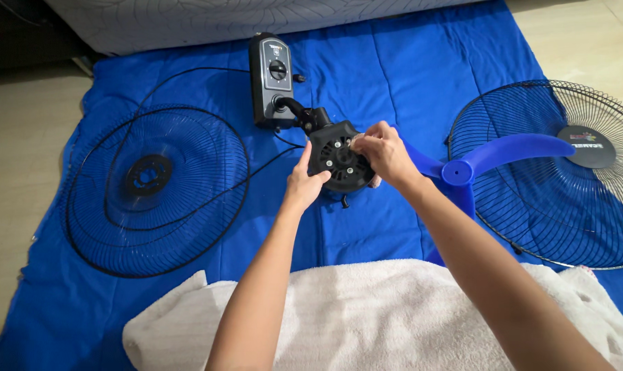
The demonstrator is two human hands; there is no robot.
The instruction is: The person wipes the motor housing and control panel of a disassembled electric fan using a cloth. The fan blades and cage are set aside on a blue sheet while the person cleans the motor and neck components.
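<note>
A black fan motor housing (333, 156) lies on a blue cloth (394, 75), joined by a short neck to a dark control box (271, 79) with round knobs. My left hand (302, 184) grips the housing's lower left edge. My right hand (382, 152) rests on its right face, fingertips pinched at the front near the shaft; whether a small part is between them is hidden. A blue fan blade (493, 156) lies just right of my right wrist.
A black rear wire guard (153, 189) lies flat on the left. The front wire guard (565, 178) with a dark centre badge sits on the right. A white towel (366, 309) covers my lap. A pale mattress edge (188, 20) is at the top.
</note>
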